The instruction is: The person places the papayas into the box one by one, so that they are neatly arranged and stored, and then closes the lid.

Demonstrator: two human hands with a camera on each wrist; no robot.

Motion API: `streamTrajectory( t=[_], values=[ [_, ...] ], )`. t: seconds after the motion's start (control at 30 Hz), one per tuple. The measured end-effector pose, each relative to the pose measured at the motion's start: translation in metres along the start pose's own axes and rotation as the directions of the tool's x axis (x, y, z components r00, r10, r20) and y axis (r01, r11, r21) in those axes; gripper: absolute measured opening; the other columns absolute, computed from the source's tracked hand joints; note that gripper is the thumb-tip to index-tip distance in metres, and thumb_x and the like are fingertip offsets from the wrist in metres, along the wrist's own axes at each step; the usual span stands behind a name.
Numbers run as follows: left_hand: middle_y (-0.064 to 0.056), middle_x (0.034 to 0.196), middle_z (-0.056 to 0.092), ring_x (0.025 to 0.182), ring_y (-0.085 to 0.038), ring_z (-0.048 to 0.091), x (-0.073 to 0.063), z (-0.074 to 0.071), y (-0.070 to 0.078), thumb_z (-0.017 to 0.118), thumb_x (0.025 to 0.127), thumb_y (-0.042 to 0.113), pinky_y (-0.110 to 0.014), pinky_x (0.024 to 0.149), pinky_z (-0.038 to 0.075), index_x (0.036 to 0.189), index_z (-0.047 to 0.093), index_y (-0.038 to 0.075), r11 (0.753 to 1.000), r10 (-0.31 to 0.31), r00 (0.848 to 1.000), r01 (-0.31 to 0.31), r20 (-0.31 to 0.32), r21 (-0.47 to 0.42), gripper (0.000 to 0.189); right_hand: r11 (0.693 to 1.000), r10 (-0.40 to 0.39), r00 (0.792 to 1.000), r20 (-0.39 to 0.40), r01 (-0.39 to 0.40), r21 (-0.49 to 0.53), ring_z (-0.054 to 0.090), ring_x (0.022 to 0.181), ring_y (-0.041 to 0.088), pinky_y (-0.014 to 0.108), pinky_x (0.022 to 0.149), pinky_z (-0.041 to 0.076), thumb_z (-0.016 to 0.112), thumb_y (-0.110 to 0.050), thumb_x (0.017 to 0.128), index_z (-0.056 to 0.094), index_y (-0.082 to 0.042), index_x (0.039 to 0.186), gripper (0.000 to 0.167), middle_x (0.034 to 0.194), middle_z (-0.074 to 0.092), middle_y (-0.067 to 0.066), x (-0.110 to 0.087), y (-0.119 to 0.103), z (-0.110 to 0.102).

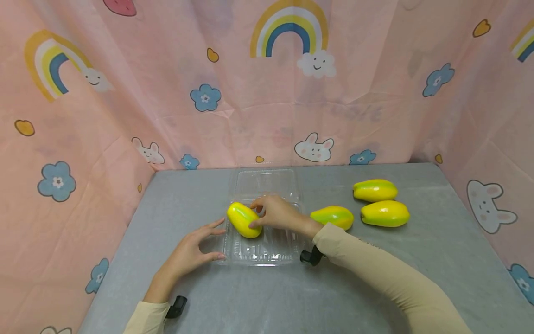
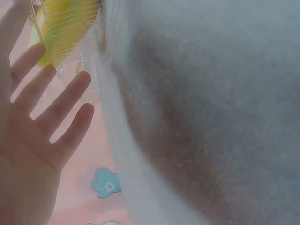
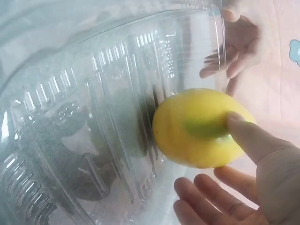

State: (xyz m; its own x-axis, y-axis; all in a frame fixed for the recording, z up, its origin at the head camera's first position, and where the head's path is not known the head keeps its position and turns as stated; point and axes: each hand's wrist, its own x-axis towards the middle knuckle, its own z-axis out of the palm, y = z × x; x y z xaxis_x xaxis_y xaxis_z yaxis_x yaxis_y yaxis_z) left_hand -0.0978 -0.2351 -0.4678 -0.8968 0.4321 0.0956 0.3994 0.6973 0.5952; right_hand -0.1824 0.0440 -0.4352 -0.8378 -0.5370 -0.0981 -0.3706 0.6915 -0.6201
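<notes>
My right hand (image 1: 277, 213) pinches a yellow-green papaya (image 1: 243, 220) between thumb and fingers, over the left side of a clear plastic clamshell box (image 1: 267, 253). In the right wrist view the thumb presses on the green streak of the papaya (image 3: 201, 126), and the ribbed box floor (image 3: 108, 154) shows beside it. At the box's left wall is my left hand (image 1: 189, 250), fingers spread and nearly straight, fingertips right at the rim. The left wrist view has the open palm (image 2: 37, 126) near the clear wall, with the papaya (image 2: 65, 23) behind it.
Three more papayas lie right of the box: one (image 1: 333, 217) close by, partly behind the right forearm, and two others (image 1: 375, 190) farther right. The box's lid (image 1: 264, 183) lies folded back toward the pink patterned curtain (image 1: 267, 116). Everything stands on a grey table (image 1: 258, 301).
</notes>
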Motion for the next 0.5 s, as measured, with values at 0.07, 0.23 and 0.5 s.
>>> streamTrajectory(
  t=[0.07,0.23,0.5],
  values=[
    [0.01,0.156,0.044,0.143,-0.022,0.046,-0.0003,0.0,-0.0002,0.084,0.073,0.044,-0.047,0.116,0.041,0.132,0.064,0.019,1.0,0.0,1.0,0.0,0.002,0.0,0.067,1.0,0.0,1.0,0.003,0.0,-0.007,0.066,0.093,0.015,0.03,0.079,0.057,0.082,-0.044,0.078,0.067,-0.017,0.127,0.057,0.108,0.073,0.002,-0.0002,-0.0009,0.0004],
    [0.012,0.156,0.043,0.142,-0.022,0.046,-0.0008,0.0,-0.0007,0.081,0.073,0.05,-0.047,0.116,0.041,0.132,0.064,0.02,1.0,-0.002,1.0,0.002,0.001,0.009,0.068,1.0,-0.022,1.0,0.001,0.022,-0.004,0.067,0.099,0.018,0.03,0.08,0.057,0.081,-0.036,0.081,0.063,-0.025,0.134,0.057,0.109,0.073,0.001,-0.0013,-0.0025,0.0002],
    [0.009,0.155,0.045,0.141,-0.025,0.048,-0.001,0.0008,-0.0001,0.082,0.072,0.048,-0.049,0.114,0.042,0.131,0.065,0.019,1.0,0.003,1.0,-0.003,-0.013,0.009,0.068,0.998,-0.054,0.999,-0.003,0.054,-0.011,0.068,0.099,0.022,0.029,0.076,0.055,0.082,-0.03,0.081,0.06,-0.024,0.137,0.06,0.109,0.073,0.002,-0.0032,-0.0028,-0.0008]
  ],
)
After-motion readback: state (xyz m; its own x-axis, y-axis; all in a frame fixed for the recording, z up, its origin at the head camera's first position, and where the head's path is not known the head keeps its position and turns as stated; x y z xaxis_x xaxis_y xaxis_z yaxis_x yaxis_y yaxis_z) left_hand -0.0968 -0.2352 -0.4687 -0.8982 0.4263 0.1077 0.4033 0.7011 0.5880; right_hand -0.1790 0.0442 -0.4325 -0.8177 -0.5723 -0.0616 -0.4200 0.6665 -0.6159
